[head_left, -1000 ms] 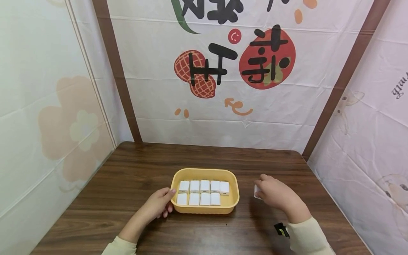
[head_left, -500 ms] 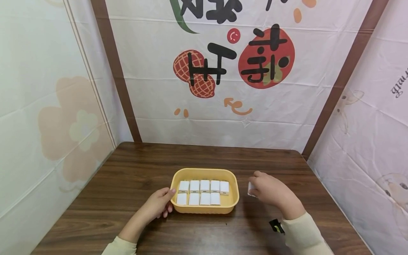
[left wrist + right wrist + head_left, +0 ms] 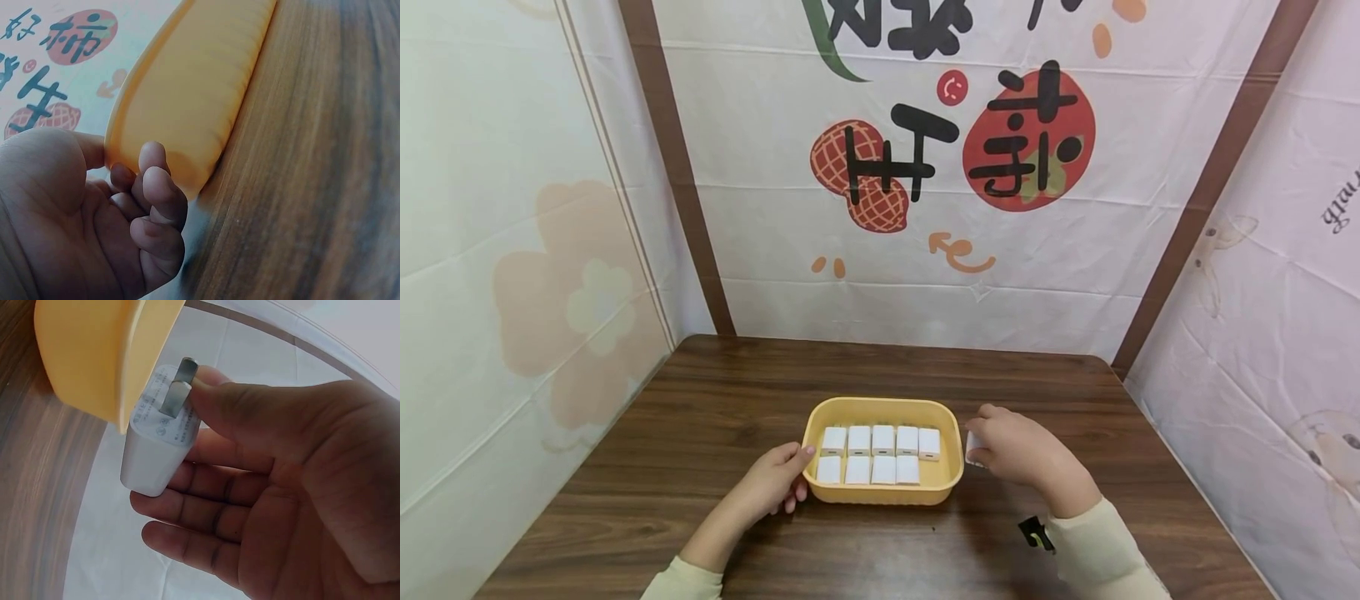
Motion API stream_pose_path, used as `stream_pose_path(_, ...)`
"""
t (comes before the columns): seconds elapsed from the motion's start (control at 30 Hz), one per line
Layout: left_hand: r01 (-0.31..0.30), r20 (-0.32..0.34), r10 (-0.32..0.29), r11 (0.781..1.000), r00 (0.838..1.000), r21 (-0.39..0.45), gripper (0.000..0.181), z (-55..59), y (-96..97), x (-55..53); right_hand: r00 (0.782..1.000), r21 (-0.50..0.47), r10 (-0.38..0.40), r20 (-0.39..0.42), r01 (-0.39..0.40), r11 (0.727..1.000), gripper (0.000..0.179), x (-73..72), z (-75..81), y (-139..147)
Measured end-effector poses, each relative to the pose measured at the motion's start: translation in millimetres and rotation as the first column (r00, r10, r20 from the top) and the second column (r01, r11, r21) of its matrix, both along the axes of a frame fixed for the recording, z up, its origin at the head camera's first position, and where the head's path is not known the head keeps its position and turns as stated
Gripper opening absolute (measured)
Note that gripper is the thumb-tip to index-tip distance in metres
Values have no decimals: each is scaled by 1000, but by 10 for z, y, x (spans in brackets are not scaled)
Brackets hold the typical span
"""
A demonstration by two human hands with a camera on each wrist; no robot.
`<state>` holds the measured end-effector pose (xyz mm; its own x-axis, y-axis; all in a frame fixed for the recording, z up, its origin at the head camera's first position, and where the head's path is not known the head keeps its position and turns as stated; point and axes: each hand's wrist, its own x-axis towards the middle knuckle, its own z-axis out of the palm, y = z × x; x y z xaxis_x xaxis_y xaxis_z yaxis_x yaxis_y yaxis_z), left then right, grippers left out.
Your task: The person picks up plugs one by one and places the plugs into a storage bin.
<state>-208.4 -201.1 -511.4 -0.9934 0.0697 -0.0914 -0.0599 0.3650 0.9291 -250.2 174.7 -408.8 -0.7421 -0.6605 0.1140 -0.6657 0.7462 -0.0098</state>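
A yellow plastic basket (image 3: 880, 495) stands mid-table, with several white charger plugs (image 3: 883, 469) lying inside in two rows. At its left end my left hand (image 3: 775, 477) pinches the rim, thumb on top and fingers below; the left wrist view shows the fingers (image 3: 164, 194) curled by the basket's outer wall. Just off the basket's right end, my right hand (image 3: 1022, 450) holds another charger plug (image 3: 156, 444). In the right wrist view its two metal prongs face the camera, the thumb lies beside them and the fingers support the far side.
The brown wood-grain table (image 3: 760, 383) is bounded by printed cloth at the back (image 3: 925, 308) and both sides. A black tag (image 3: 1036, 533) shows at the right sleeve. In the back row the plugs reach further right than in the front row.
My right hand has moved left across the table with the charger plug, up close to the basket's right end. My left hand has stayed on the rim, and the basket has not moved.
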Motion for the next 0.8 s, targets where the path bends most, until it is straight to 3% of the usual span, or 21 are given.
stream_pose_path(0.8, -10, -2, 10, 1000, 1000, -19, 42, 16, 10, 15, 998, -20, 52, 25, -51, 998, 16, -14, 12, -284)
